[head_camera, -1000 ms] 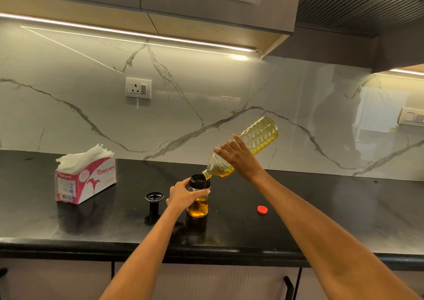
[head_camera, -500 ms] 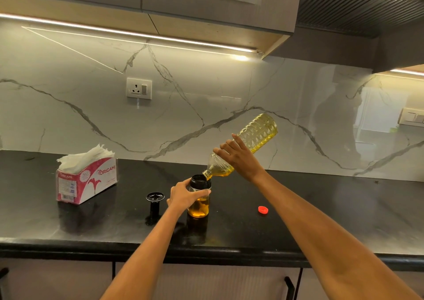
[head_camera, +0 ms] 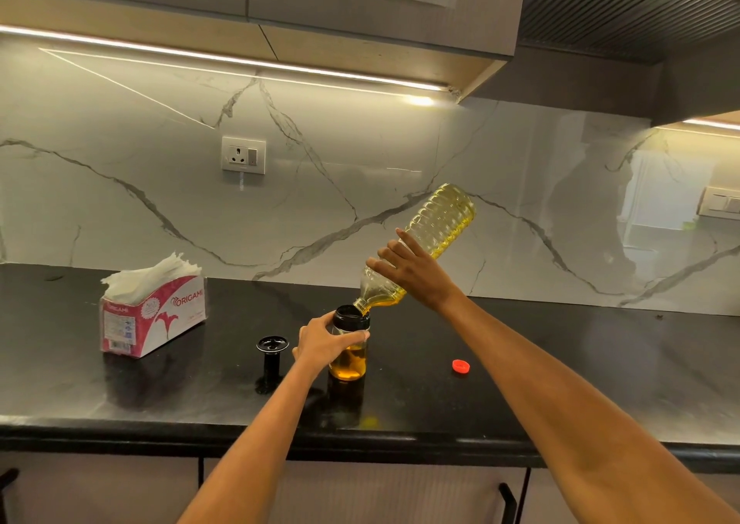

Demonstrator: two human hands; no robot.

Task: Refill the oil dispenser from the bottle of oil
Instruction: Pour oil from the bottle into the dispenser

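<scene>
A small glass oil dispenser (head_camera: 349,359) with a black open collar stands on the black counter, yellow oil in its lower part. My left hand (head_camera: 322,343) grips it around its upper body. My right hand (head_camera: 412,269) holds a clear ribbed bottle of oil (head_camera: 440,225) tilted steeply, base up to the right, mouth down over the dispenser's opening. Yellow oil fills the bottle's neck at the mouth. The dispenser's black top (head_camera: 271,357) stands on the counter just left of my left hand. The bottle's red cap (head_camera: 460,365) lies to the right.
A pink-and-white tissue box (head_camera: 154,319) sits at the left of the black counter (head_camera: 560,363). A marble backsplash with a wall socket (head_camera: 243,155) rises behind. Cabinets and a hood hang overhead. The counter's front edge runs below my arms.
The bottle's base has risen a little, so it tilts slightly more steeply. Both hands stay in place on the dispenser and the bottle.
</scene>
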